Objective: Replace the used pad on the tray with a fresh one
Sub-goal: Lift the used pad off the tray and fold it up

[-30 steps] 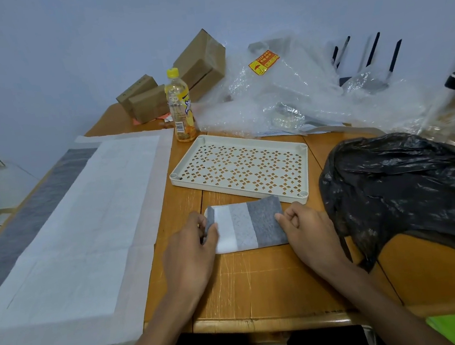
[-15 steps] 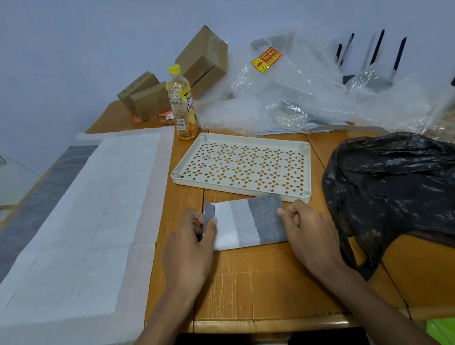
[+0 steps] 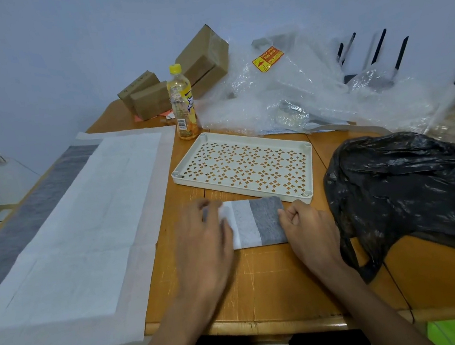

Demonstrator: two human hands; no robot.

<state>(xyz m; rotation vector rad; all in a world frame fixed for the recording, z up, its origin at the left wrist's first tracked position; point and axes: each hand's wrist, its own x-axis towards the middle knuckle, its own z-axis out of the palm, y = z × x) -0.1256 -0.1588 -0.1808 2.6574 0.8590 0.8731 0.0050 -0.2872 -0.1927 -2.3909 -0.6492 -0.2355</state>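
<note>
Head view gave me a folded felt-like pad point(image 3: 255, 222), banded white to dark grey, flat on the wooden counter point(image 3: 277, 281) just before the perforated cream plastic tray point(image 3: 244, 164). My left hand point(image 3: 204, 249), blurred, lay over its left end, grip unclear; my right hand point(image 3: 309, 228) pinched its right edge.

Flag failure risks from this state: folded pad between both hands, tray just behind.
1. The left hand is motion-blurred over the folded pad; its grip cannot be confirmed, so unfolding may slip.
2. The pad's far edge touches the perforated tray; spreading it could shove the tray toward the yellow drink bottle.
</note>
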